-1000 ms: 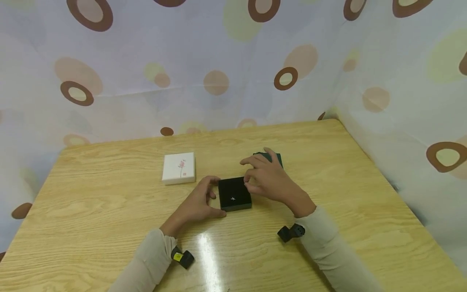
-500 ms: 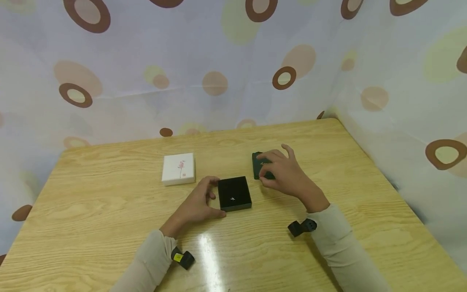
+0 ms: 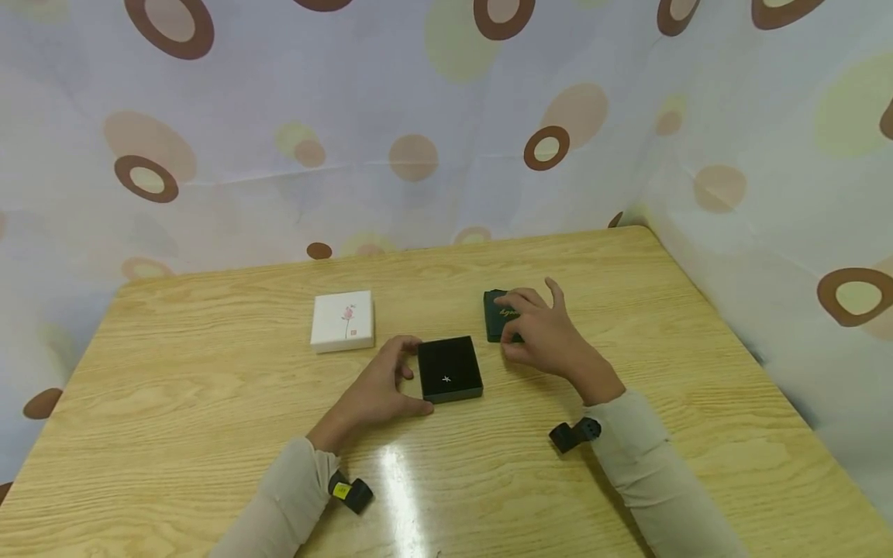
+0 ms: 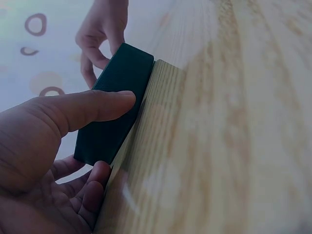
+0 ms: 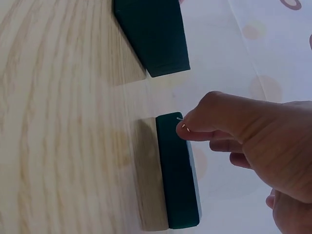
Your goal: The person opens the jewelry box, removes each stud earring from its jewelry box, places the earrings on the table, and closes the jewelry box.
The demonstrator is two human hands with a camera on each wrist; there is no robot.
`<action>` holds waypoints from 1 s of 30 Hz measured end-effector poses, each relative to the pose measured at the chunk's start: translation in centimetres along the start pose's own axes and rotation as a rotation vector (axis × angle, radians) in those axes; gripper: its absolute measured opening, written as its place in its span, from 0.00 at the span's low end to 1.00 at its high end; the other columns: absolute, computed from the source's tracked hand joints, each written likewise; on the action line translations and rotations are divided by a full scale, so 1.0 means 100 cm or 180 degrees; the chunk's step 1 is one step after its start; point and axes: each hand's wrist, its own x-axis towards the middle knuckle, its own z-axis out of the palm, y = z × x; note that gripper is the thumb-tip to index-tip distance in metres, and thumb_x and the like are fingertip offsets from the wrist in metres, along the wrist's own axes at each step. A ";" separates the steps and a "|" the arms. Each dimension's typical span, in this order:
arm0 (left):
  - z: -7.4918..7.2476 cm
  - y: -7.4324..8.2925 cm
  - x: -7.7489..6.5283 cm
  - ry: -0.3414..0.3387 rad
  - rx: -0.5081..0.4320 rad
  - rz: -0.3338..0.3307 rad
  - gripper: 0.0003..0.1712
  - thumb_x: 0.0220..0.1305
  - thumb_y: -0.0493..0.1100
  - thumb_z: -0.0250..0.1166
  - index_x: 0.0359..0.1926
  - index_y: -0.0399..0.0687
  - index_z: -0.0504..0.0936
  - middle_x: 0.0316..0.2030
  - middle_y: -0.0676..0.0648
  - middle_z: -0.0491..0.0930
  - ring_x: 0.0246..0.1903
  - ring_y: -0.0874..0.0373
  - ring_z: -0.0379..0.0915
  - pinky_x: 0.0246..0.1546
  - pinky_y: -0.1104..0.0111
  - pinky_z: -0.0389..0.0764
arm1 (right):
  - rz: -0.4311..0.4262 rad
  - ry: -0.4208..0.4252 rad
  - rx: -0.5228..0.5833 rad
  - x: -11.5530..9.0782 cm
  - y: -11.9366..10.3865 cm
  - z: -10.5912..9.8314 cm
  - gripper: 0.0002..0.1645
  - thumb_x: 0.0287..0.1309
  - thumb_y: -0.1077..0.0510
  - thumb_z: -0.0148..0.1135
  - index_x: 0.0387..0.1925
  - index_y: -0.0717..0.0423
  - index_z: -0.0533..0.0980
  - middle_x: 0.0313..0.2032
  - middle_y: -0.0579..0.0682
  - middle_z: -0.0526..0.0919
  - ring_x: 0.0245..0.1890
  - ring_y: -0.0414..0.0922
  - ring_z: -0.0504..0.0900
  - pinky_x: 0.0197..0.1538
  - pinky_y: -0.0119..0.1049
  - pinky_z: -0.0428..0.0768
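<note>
My left hand (image 3: 380, 391) holds a dark green jewellery box (image 3: 449, 358) at its left side, thumb along the near edge and a finger at the far left corner. Black lining fills the box, and a small silver star-shaped piece (image 3: 446, 379) sits on it. My right hand (image 3: 551, 341) is over the near right part of the green lid (image 3: 494, 318), which bears gold lettering and is partly covered by the hand. In the right wrist view, thumb and index finger pinch a tiny thin silver piece (image 5: 180, 119), mostly hidden between the fingertips.
A white square box (image 3: 331, 319) with a pink flower print stands at the back left of the wooden table (image 3: 188, 387). Behind the table hangs a pale curtain (image 3: 363, 93) with brown and beige ovals.
My right hand has moved right from the box's right edge to the lid, pinch kept, and has stayed about there for the last half second. The left hand and box stay in place.
</note>
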 end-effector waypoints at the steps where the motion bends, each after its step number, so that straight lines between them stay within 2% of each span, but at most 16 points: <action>1: 0.000 0.000 0.000 -0.0004 -0.0003 0.0004 0.55 0.45 0.41 0.82 0.71 0.50 0.61 0.63 0.46 0.66 0.47 0.55 0.67 0.44 0.66 0.71 | -0.0004 0.0002 -0.0022 0.000 0.000 0.000 0.10 0.57 0.57 0.68 0.21 0.44 0.84 0.63 0.55 0.77 0.67 0.55 0.69 0.70 0.74 0.46; 30: -0.001 0.002 0.000 -0.0015 0.0035 0.0009 0.55 0.45 0.42 0.82 0.71 0.48 0.60 0.62 0.45 0.66 0.47 0.54 0.67 0.44 0.65 0.71 | -0.0081 0.0093 -0.0402 0.001 -0.003 0.010 0.04 0.54 0.52 0.74 0.25 0.41 0.87 0.62 0.54 0.78 0.67 0.55 0.70 0.69 0.74 0.50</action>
